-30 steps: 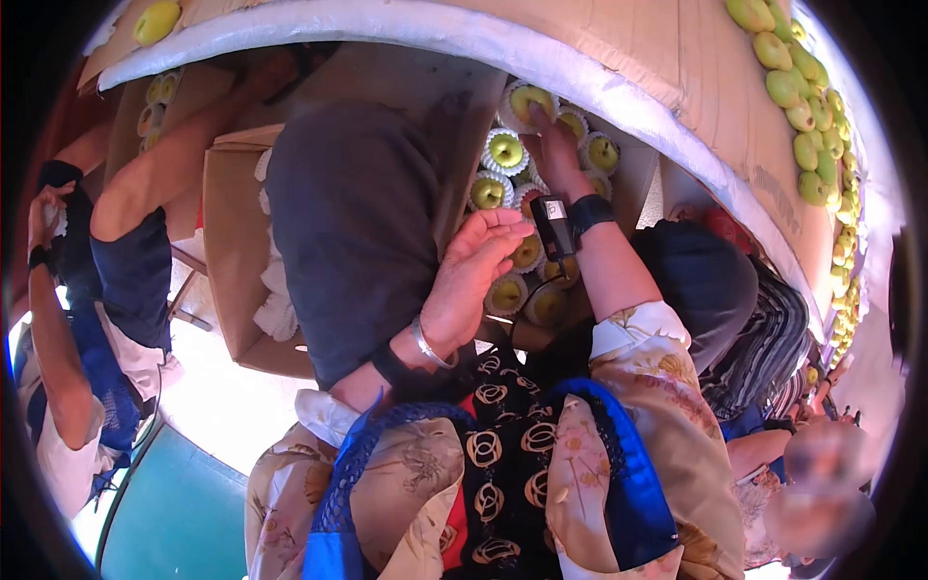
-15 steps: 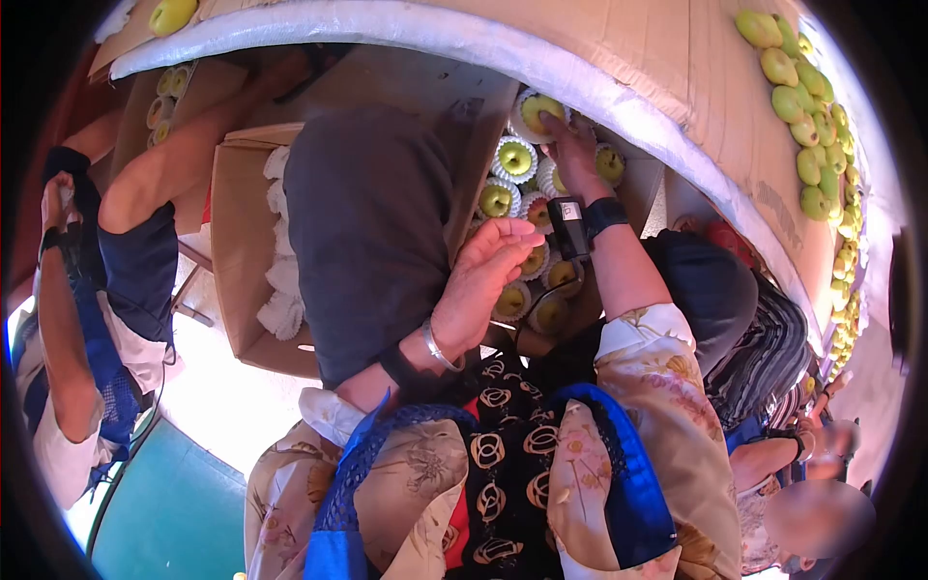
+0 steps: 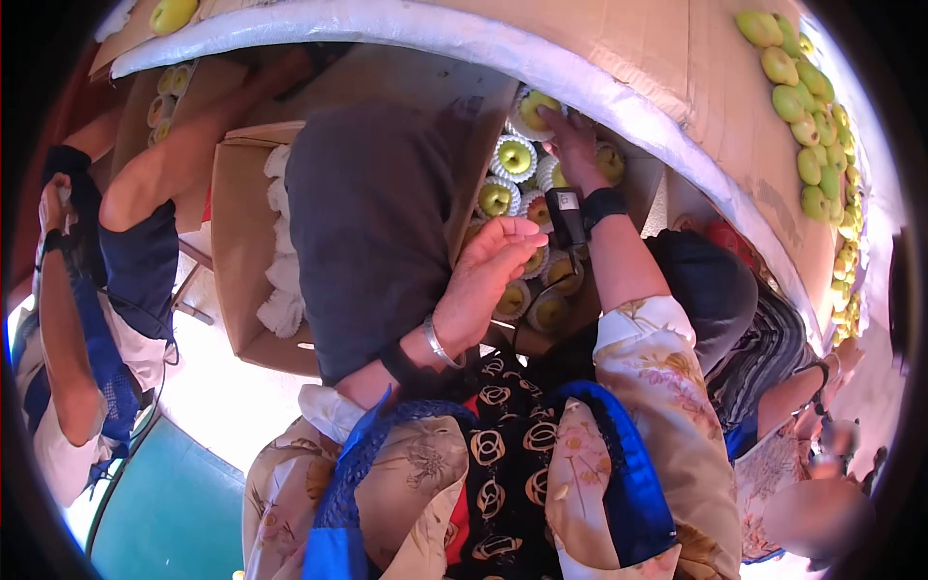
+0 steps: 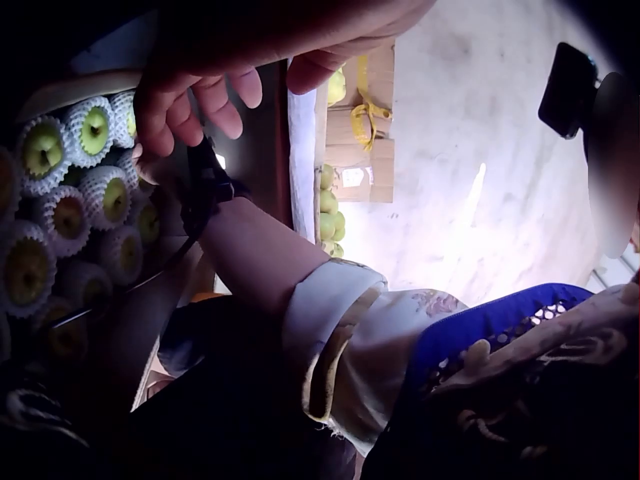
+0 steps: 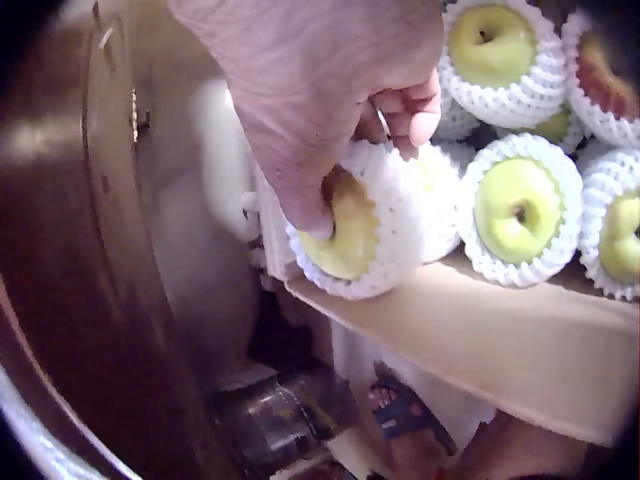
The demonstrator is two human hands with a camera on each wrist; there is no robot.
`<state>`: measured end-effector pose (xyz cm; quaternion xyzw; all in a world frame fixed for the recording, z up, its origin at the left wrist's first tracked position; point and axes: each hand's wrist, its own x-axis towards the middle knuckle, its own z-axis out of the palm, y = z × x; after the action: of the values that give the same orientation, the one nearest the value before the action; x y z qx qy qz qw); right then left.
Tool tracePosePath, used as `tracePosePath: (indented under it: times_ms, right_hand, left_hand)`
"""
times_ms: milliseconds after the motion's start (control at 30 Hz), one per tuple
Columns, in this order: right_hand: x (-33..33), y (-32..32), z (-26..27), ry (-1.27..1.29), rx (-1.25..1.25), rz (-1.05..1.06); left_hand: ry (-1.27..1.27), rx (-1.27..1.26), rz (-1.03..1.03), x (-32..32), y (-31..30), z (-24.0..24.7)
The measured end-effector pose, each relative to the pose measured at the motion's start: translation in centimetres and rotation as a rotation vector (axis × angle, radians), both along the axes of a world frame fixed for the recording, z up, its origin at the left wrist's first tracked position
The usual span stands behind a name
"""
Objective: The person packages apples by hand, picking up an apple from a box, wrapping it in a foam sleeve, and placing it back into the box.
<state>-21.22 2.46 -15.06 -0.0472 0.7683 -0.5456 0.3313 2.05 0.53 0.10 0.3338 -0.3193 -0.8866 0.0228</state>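
Note:
A yellow-green apple [image 5: 352, 238] in a white foam net sits at the corner of a cardboard box [image 5: 470, 340]. My right hand [image 3: 577, 159] grips this apple, thumb on its bare top and fingers around the net. Several more netted apples [image 3: 513, 158] fill the box, mostly green, some reddish. Over the near part of the box, my left hand [image 3: 483, 275] hovers with relaxed, slightly bent fingers and holds nothing. In the left wrist view its fingers hang apart, close to the rows of netted apples [image 4: 92, 130].
Left of my dark-clad knee stands an open carton [image 3: 242, 256] with white foam nets [image 3: 280, 300] inside. A cardboard-topped table [image 3: 667, 58] overhangs the apple box, with loose green apples [image 3: 812, 126] along its right. Other people sit at left and right.
The view has shifted slightly. My right hand stays on the same netted apple, and my left hand holds its pose. A person at the far right has moved an arm.

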Motion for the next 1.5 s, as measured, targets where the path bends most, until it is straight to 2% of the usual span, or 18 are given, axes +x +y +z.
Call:
tracePosePath:
  times_ms: [100, 200, 233, 333, 433, 533, 633, 733, 933, 1033, 1133, 1500]
  right_hand:
    - [0.0, 0.6, 0.6, -0.104, -0.045, -0.006]
    - [-0.7, 0.7, -0.3, -0.066, -0.04, 0.027]
    - [-0.4, 0.7, 0.4, -0.14, -0.061, 0.028]
    - [-0.5, 0.1, -0.5, -0.148, -0.103, -0.004]
    - [-0.5, -0.4, -1.0, -0.117, -0.067, -0.073]
    - [-0.6, -0.2, 0.3, -0.229, 0.01, -0.042]
    - [-0.4, 0.4, 1.3, -0.184, 0.032, 0.02]
    - [-0.6, 0.4, 0.3, -0.158, -0.079, 0.063]
    - [-0.6, 0.3, 0.7, -0.122, -0.007, -0.011]
    - [-0.5, 0.4, 1.6, -0.209, 0.012, -0.046]
    - [-0.8, 0.5, 1.5, -0.215, 0.043, 0.0]
    - [-0.2, 0.8, 2.5, -0.12, 0.117, -0.083]
  left_hand:
    - [-0.006, -0.003, 0.002, 0.3, 0.2, -0.4]
    - [-0.015, 0.0, 0.003, 0.1, 0.2, -0.4]
    - [-0.011, -0.009, 0.0, 0.2, 0.2, -0.3]
    - [-0.003, -0.019, 0.003, 0.4, 0.1, -0.2]
    - [0.006, -0.013, 0.003, 0.3, 0.1, -0.1]
    - [-0.003, -0.006, -0.008, 0.0, 0.0, -0.2]
    - [-0.006, 0.0, -0.014, 0.0, 0.1, -0.1]
    - [-0.005, -0.006, -0.006, 0.2, 0.0, 0.0]
    - [-0.004, -0.01, -0.006, 0.4, -0.1, -0.2]
    - [0.001, 0.0, -0.014, 0.4, 0.0, -0.1]
    - [0.004, -0.002, -0.014, 0.5, -0.1, -0.1]
    - [0.025, -0.024, -0.036, 0.6, 0.0, -0.1]
